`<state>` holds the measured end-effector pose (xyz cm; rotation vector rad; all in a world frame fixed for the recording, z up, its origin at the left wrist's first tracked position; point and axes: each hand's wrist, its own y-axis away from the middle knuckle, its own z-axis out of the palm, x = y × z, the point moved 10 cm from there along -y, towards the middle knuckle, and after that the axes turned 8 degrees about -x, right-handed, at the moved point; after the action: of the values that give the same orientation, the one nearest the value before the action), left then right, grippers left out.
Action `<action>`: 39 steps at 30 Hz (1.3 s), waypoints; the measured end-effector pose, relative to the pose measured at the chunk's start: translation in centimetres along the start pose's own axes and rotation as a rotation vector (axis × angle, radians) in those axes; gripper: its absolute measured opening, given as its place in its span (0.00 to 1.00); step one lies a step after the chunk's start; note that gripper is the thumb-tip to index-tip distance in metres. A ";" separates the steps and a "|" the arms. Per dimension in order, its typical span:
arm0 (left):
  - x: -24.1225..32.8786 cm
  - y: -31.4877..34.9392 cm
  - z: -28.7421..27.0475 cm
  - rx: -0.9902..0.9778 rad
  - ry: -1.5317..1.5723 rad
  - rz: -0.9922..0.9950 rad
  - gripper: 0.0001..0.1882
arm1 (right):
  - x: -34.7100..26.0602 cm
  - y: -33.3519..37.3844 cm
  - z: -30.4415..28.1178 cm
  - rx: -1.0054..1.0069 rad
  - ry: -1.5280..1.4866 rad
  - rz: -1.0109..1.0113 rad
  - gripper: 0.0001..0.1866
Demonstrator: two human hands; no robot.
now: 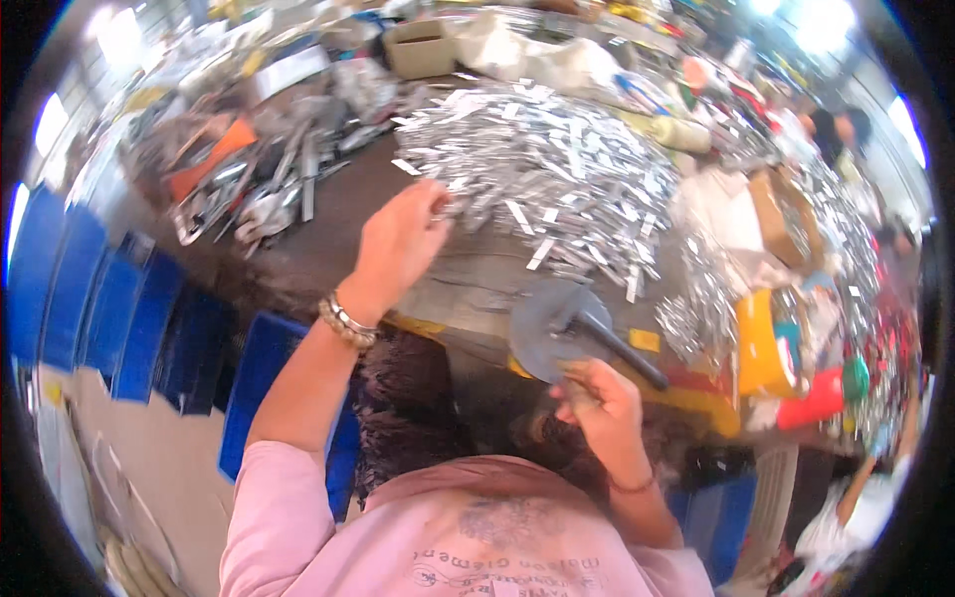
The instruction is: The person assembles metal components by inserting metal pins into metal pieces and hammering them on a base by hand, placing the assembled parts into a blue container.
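Observation:
A large heap of silvery metal strips [537, 169] spreads over the worktable. At its near left edge is my left hand [400, 244], raised with the fingers curled together; what they hold, if anything, is hidden. A grey round plate [537, 313] sits at the table's front edge, and a dark rod-like handle [622, 348] lies across its right part. Just in front of the plate, my right hand [605, 406] has its fingers pinched; anything between them is too blurred to name.
Metal scraps [288, 179] and an orange piece [211, 154] lie at the left. A cardboard box [420, 50] stands behind the heap. Yellow [764, 343] and red [811, 400] containers are at the right. Blue bins [129, 308] line the left; another person [860, 507] is at the far right.

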<state>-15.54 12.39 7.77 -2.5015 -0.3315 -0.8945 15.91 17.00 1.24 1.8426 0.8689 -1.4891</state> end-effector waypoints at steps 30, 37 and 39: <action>-1.1 0.3 2.7 0.131 -0.299 0.022 0.15 | -2.0 -17.4 -23.3 0.279 1.209 -0.205 0.17; -0.9 0.3 2.3 0.167 -0.219 -0.026 0.16 | -0.3 -19.2 -23.5 0.085 1.310 -0.132 0.13; -0.9 0.3 2.1 0.183 -0.221 -0.058 0.16 | -1.0 -17.6 -22.5 0.057 1.308 -0.107 0.13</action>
<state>-14.99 13.08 5.65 -2.4322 -0.5357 -0.5803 14.82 45.29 5.43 2.7868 1.4643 -0.1448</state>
